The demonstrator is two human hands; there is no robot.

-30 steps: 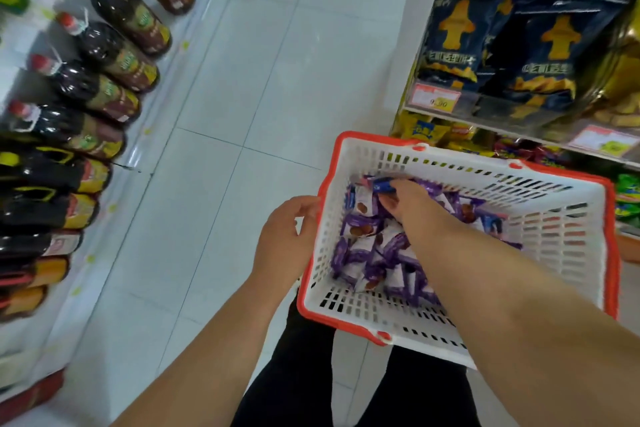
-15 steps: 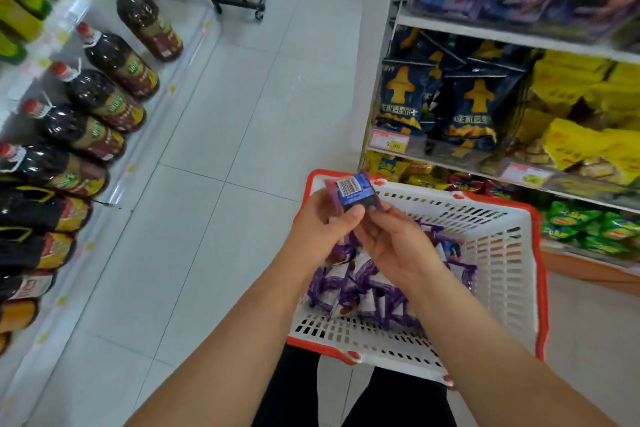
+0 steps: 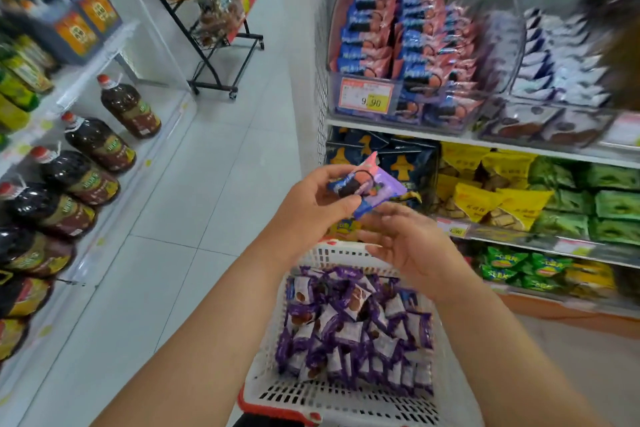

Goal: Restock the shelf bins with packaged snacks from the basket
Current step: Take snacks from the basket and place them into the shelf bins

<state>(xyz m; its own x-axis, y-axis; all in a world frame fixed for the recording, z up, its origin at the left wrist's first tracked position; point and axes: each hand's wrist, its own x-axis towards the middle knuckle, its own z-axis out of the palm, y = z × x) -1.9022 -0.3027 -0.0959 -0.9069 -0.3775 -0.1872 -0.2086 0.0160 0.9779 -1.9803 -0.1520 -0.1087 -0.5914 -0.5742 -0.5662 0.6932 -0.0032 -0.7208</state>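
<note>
One snack packet (image 3: 367,189), tilted up-right, pinched by left hand (image 3: 311,208).

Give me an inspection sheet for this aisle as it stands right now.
Surface: white tiled floor; no table.
Job's things: white basket with red rim, holding purple-wrapped snacks; clear shelf bin stocked with blue-and-pink packets.
Clutter: nothing seen.
Grippers: left hand pinches a small bunch of snack packets above the basket; right hand open just below them, fingers relaxed.
Cables: nothing seen.
Surroundings: dark oil bottles on the left shelving, black wire rack behind, yellow and green bags on lower right shelves.
</note>
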